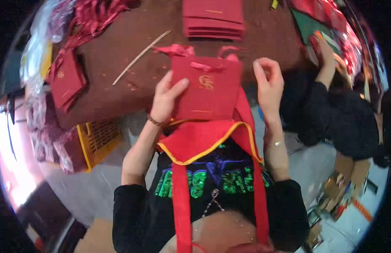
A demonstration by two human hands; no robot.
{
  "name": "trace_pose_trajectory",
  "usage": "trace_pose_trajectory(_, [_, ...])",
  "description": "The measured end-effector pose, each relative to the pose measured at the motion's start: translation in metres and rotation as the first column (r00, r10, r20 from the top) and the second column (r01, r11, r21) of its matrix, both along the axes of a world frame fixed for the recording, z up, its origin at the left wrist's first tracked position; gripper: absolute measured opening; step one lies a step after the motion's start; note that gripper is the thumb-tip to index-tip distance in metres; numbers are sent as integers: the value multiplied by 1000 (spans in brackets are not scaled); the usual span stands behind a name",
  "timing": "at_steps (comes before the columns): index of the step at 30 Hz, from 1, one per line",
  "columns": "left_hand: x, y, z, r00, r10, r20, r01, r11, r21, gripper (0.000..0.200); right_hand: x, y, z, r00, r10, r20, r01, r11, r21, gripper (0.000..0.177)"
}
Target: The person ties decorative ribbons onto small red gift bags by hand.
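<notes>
My left hand (165, 97) grips the left side of a small red paper gift bag (206, 92), with its thumb across the front. The bag stands upright at the table's near edge, a gold monogram on its face. A pink-red ribbon bow (204, 66) crosses its upper front, and more ribbon sticks out at both top corners. To the right of the bag, apart from it, my right hand (269, 86) is raised. Its thumb and forefinger curl together in a loop, and I see nothing between them.
Stacked red bags (213, 19) lie beyond on the brown table (115, 101). A thin pale stick (140, 58) lies left, near more red bags (65, 80) and ribbons (92, 23). A yellow crate (98, 143) stands below. At right, a co-worker's hand (324, 52) is near a green sheet.
</notes>
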State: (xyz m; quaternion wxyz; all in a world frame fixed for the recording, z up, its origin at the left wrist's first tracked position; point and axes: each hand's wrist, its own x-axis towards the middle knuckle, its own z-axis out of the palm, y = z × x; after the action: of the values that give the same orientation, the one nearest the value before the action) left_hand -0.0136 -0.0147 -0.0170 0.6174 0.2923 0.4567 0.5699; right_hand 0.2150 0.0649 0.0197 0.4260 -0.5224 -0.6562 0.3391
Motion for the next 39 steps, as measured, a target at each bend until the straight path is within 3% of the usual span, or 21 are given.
trace_pose_trajectory(3, [-5, 1, 5, 996, -75, 57, 74, 997, 22, 31, -34, 0, 26, 970, 163, 179, -208, 941, 269, 10])
trace_pose_trajectory(4, [8, -7, 9, 999, -40, 12, 40, 997, 61, 31, -58, 1, 31, 914, 310, 262, -387, 859, 334, 11])
trace_pose_trajectory(5, [6, -11, 12, 988, -54, -146, 71, 992, 108, 33, -69, 3, 31, 872, 392, 292, -469, 839, 275, 15])
trace_pose_trajectory(7, [10, -15, 14, 999, -37, 10, 36, 995, 88, 33, -77, 7, 25, 804, 473, 360, -535, 840, 91, 19])
trace_pose_trajectory(8, [8, -17, 8, 993, -42, -112, 48, 998, 51, 32, -81, 9, 22, 798, 484, 358, -543, 836, 81, 19])
trace_pose_trajectory(10, [7, -19, 3, 990, -54, -128, 57, 998, 23, 31, -82, 8, 16, 827, 499, 260, -536, 840, 90, 22])
trace_pose_trajectory(13, [-2, -8, 11, 984, -72, -160, 75, 997, 10, 34, -80, 9, 13, 751, 562, 345, -592, 805, -22, 26])
trace_pose_trajectory(15, [-18, 4, 18, 843, -221, -491, 177, 975, -135, 35, -81, 8, 9, 765, 552, 332, -577, 817, -28, 28])
trace_pose_trajectory(17, [-28, 18, 22, 823, -163, -544, 150, 986, -68, 36, -84, 5, 8, 870, 455, 189, -426, 888, -174, 26])
trace_pose_trajectory(19, [-36, 35, 29, 755, -141, -640, 195, 981, 14, 35, -87, 5, 11, 860, 465, 208, -443, 885, -147, 22])
trace_pose_trajectory(21, [-41, 59, 38, 642, -84, -762, 201, 978, 62, 34, -90, 3, 15, 801, 481, 356, -536, 841, 69, 19])
trace_pose_trajectory(23, [-48, 84, 44, 550, -154, -821, 352, 934, 61, 34, -96, 1, 16, 795, 489, 360, -561, 818, 127, 18])
trace_pose_trajectory(27, [-79, 101, 76, 458, 25, -889, 178, 977, 119, 28, -89, 2, 14, 792, 579, 193, -599, 798, 65, 19])
trace_pose_trajectory(28, [-94, 106, 72, 357, 108, -928, 112, 981, 158, 23, -86, 2, 17, 791, 577, 201, -580, 813, -49, 19])
trace_pose_trajectory(29, [-116, 114, 60, 243, 299, -923, 141, 930, 339, 21, -83, 3, 18, 792, 572, 212, -550, 820, -160, 19])
trace_pose_trajectory(31, [-160, 135, 41, -49, 328, -943, 171, 933, 315, 18, -79, 3, 13, 798, 577, 176, -555, 816, -159, 21])
trace_pose_trajectory(33, [-176, 154, 42, -142, 377, -915, 159, 921, 355, 22, -75, 2, 11, 876, 472, 102, -418, 847, -329, 24])
trace_pose_trajectory(35, [-176, 175, 47, -223, 311, -924, 17, 949, 315, 34, -70, 6, 6, 880, 442, 173, -372, 868, -330, 27])
trace_pose_trajectory(36, [-176, 187, 46, -411, 313, -856, 7, 940, 340, 44, -67, 7, 4, 869, 471, 151, -411, 858, -308, 25])
trace_pose_trajectory(37, [-175, 200, 41, -496, 413, -764, 14, 884, 468, 46, -63, 7, 3, 857, 498, 129, -449, 847, -285, 24])
trace_pose_trajectory(39, [-180, 218, 38, -599, 311, -738, 4, 923, 385, 42, -61, 7, 7, 851, 516, 98, -459, 822, -337, 18])
